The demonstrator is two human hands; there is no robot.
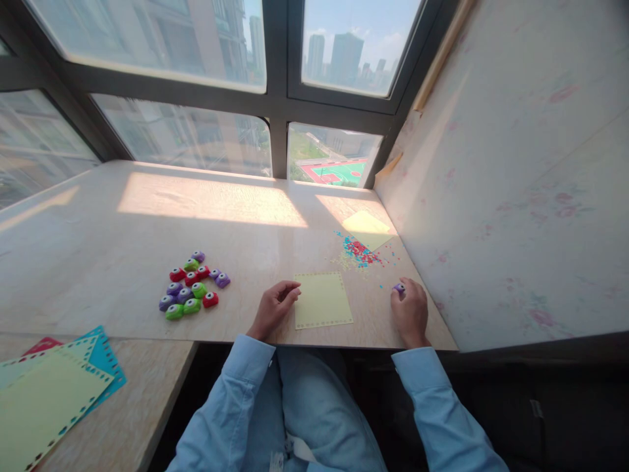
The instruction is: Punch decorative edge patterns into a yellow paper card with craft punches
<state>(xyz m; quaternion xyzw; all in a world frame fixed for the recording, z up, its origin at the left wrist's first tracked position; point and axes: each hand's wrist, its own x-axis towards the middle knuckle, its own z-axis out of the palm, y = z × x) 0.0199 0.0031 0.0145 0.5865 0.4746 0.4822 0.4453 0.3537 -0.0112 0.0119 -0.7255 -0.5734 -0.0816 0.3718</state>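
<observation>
Left hand (273, 308) loose; right hand (409, 313) clenched

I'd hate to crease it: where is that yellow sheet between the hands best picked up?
The yellow sheet lies flat on the table, so no edge offers a lip. Probably best: slide it toward you over the table's near rim, then pinch its near edge from the front.

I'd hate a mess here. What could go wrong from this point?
The yellow sheet lies close to the near edge of the table; a nudge from the left hand beside it might slide it off. The loose pile of paper bits sits just beyond the right hand, which grips a purple punch; a careless sweep could scatter them further.
</observation>
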